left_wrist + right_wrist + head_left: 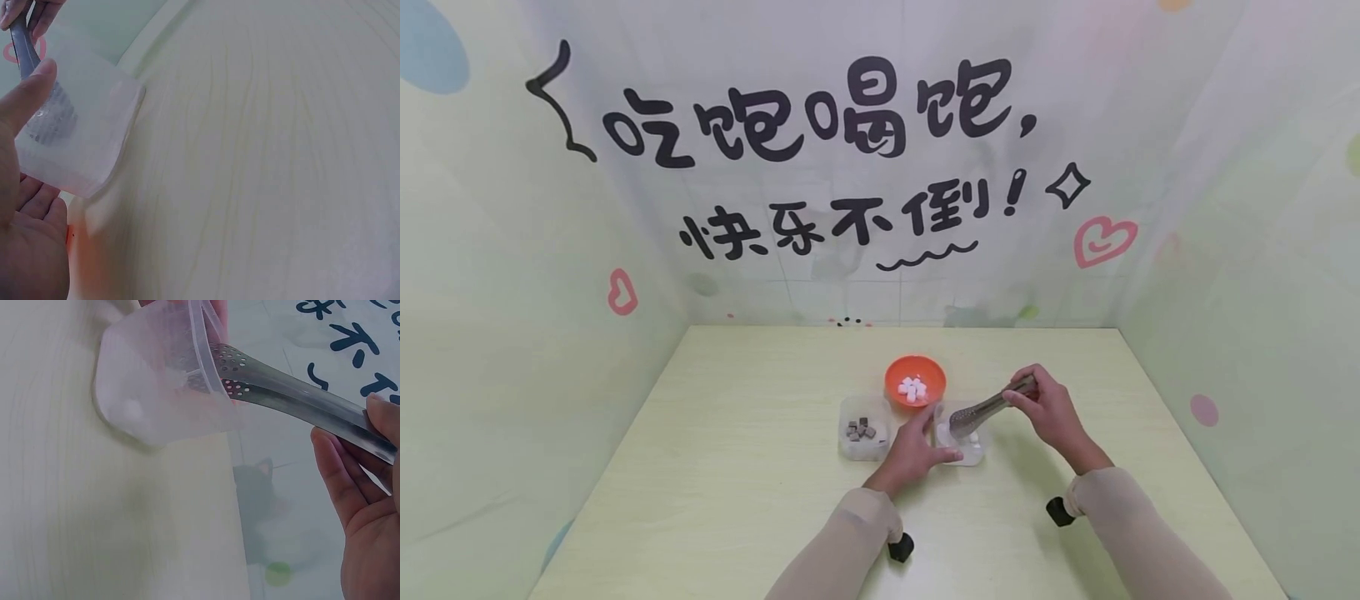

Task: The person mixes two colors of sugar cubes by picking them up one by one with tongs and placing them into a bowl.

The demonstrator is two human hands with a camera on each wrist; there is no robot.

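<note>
My right hand (1052, 414) grips a pair of perforated metal tongs (1000, 405) by the handle end. The tongs slant down to the left, their perforated heads inside a translucent plastic box (972, 457). A few white cubes (974, 438) lie in that box near the heads. In the right wrist view the tong heads (234, 372) show at the box rim; what lies between them is hidden by the frosted wall. My left hand (913, 454) holds the same box from its left side, thumb at the front and fingers toward the back.
Behind the hands stands an orange bowl (892, 375) with several white cubes (912, 389) in it. To the left is a second translucent box (847, 448) holding several grey-brown cubes (861, 431). A printed wall covering (880, 292) closes the table's back and sides.
</note>
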